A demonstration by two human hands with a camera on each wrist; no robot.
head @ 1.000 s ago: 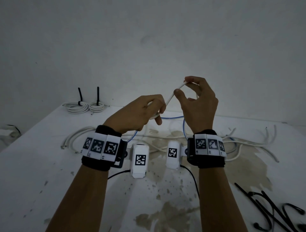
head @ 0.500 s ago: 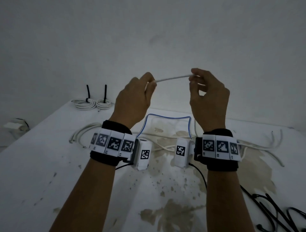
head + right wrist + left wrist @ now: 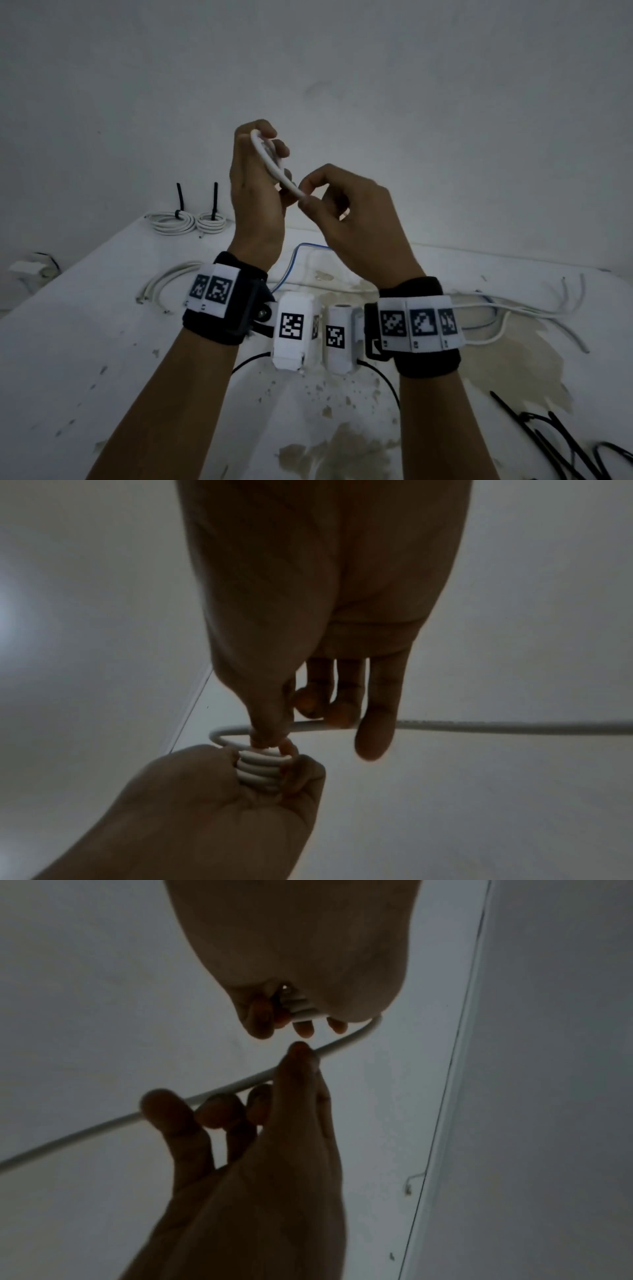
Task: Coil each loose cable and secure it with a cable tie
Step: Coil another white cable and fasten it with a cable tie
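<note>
L fingers (image 3: pixel 291 777) gripping cable coils (image 3: pixel 260 771) seen only wrist-cam, R fingers (image 3: pixel 308 205) pinching strand

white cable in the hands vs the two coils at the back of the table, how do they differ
The white cable is up in the air, its loops held in the left hand and fed by the right hand; the two finished coils lie on the table. The held cable has no tie and a loose tail; each finished coil carries a black cable tie. Both are white round cable wound in small loops.
</note>
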